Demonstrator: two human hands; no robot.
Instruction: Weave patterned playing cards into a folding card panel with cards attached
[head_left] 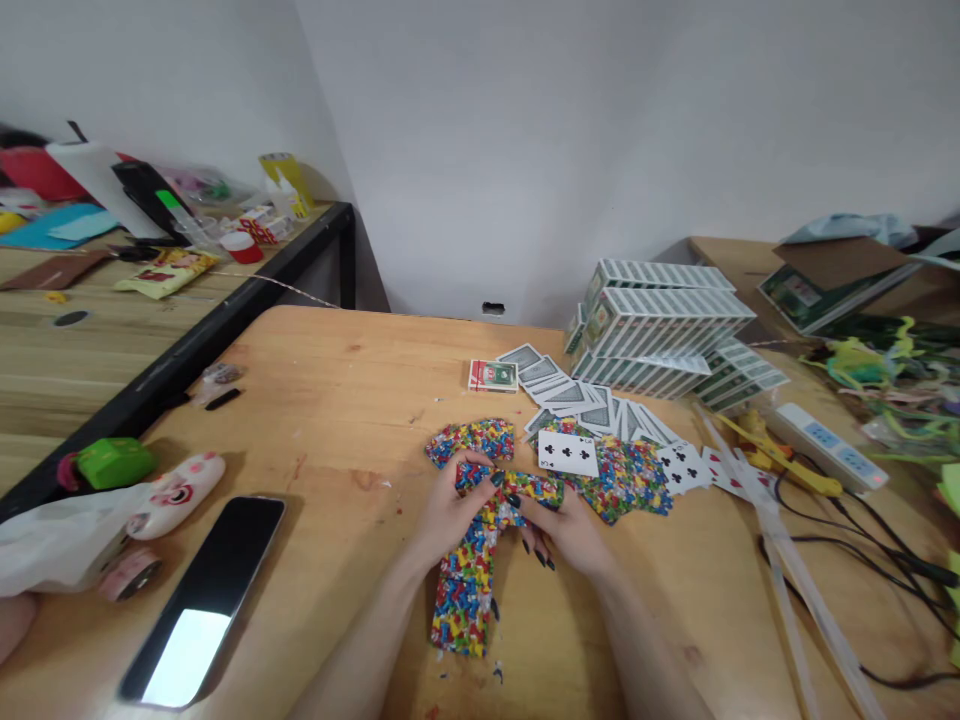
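Holding patterned cards, left hand, right hand

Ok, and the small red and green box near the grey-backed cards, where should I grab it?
Probably by its left end, pinching the long front and back edges, coming from the front left. The red and green box lies flat, with tabletop on that side, while the spread grey-backed cards crowd its right.

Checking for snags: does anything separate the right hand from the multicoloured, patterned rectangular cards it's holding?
Nothing visible does: the right hand touches the multicoloured cards directly. The white rectangular playing card with black pips lies beyond it.
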